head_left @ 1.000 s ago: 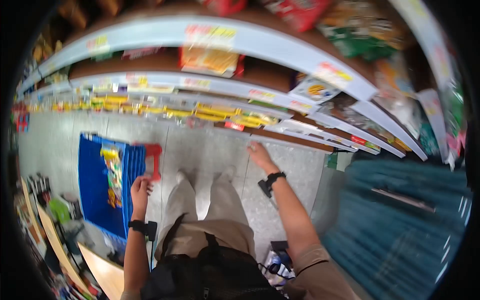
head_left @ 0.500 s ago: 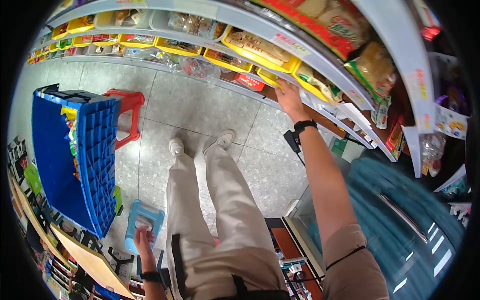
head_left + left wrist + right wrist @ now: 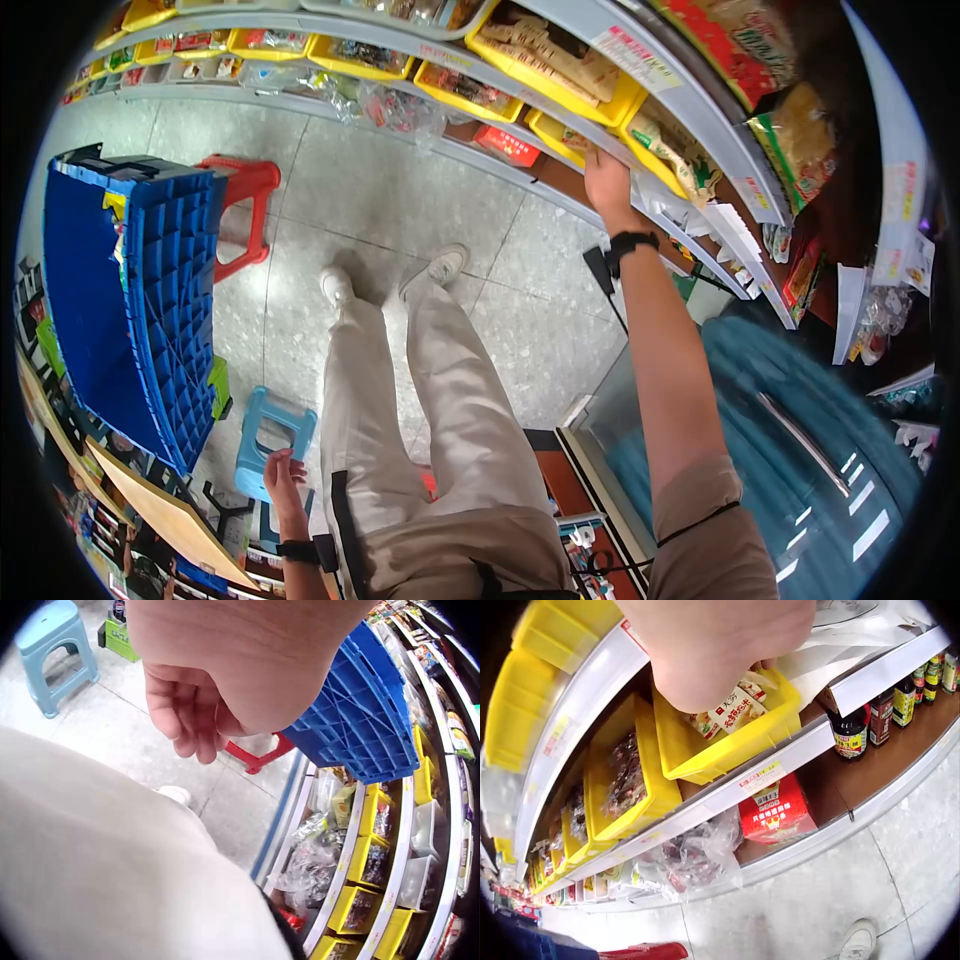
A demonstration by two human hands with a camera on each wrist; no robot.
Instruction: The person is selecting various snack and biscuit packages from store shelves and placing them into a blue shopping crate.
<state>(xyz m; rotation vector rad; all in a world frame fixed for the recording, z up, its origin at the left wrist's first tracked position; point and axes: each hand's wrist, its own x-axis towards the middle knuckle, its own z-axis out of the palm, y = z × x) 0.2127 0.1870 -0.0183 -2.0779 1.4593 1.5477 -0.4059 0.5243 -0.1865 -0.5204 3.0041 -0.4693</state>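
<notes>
My right hand (image 3: 608,188) reaches under a shelf edge to a yellow bin (image 3: 739,754) on the lower shelf. In the right wrist view, the hand covers the bin's back part, and printed snack packets (image 3: 739,711) show just below it. Most of its fingers are hidden, so I cannot tell whether they grip a packet. My left hand (image 3: 287,480) hangs by my left leg with loosely curled fingers and nothing in them. The left wrist view shows that hand (image 3: 195,705) above the floor.
A blue crate (image 3: 175,310) lies tipped on its side by a red stool (image 3: 262,215). Behind my left hand stands a light-blue stool (image 3: 250,445). Below the yellow bins are a red box (image 3: 776,814) and sauce bottles (image 3: 850,735). A teal-covered surface (image 3: 740,430) lies at right.
My right hand has gone from over the floor to the yellow bin on the lower shelf. My left hand has dropped away from the blue crate to beside my leg. The view has shifted.
</notes>
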